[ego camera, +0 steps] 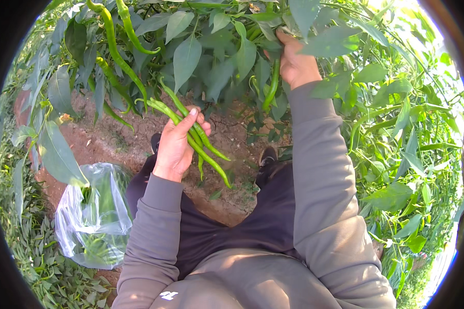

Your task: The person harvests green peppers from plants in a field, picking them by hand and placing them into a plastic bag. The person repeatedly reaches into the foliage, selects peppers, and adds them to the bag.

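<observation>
My left hand (179,141) holds several long green chili peppers (210,160), pinched under the thumb and pointing down to the right. Up among the leaves, my right hand (297,61) is curled at the upper end of a hanging green chili pepper (273,83). Leaves partly cover its fingertips, and the pepper's stem is hidden. Left of that hand, the chili plant (216,42) spreads broad leaves across the top of the view. More chili peppers (118,50) hang from it at the upper left, above my left hand.
A clear plastic bag (94,220) with green contents stands on the ground beside my left forearm. Dry, cracked soil (220,201) shows between my legs and shoes. Dense pepper foliage (394,193) crowds my right arm; more plants (50,262) grow at the lower left.
</observation>
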A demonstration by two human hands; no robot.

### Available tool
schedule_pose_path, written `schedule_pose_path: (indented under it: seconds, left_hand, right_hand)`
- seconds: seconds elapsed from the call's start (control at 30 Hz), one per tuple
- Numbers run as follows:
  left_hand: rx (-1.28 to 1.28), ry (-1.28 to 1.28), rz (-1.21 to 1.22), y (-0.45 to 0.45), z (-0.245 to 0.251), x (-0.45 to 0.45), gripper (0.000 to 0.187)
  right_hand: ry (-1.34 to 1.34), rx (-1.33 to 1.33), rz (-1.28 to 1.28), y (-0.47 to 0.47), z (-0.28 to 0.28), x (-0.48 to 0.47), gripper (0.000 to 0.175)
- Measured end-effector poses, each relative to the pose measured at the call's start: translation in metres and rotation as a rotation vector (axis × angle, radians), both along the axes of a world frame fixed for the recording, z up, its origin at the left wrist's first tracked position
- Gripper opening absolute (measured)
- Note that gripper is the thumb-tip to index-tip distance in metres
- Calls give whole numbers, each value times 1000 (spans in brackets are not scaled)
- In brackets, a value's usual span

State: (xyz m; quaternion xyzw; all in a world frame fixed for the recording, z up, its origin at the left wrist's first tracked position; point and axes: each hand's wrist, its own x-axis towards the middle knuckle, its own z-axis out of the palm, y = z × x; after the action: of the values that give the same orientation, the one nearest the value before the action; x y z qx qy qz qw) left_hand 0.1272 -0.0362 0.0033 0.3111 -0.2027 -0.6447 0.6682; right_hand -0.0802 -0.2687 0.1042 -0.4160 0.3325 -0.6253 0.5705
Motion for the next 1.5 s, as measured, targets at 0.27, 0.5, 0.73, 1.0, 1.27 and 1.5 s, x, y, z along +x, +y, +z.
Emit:
schedule_pose_path:
  seconds: [0.27,0.5,0.73,1.0,1.27,1.5]
  left_hand:
    - [60,-58,4,1,1,0,24]
    - [-68,-244,-26,7,13,-5,29]
    - [-334,-828,-301,28,11,-47,36]
    - [-116,-176,-310,29,-8,-68,34]
    - [31,294,0,15,-17,-32,38]
    - [89,480,8,11,-23,-23,37]
  right_hand:
    - [65,169,-21,22,22,5,19]
    - [-183,192,417,94,28,-32,45]
    - [38,41,319,179,-4,-17,69]
    - [335,58,174,191,-41,4,81]
    - [760,48,426,260,-105,-8,33]
    - [905,-78,563,255,-118,-27,34]
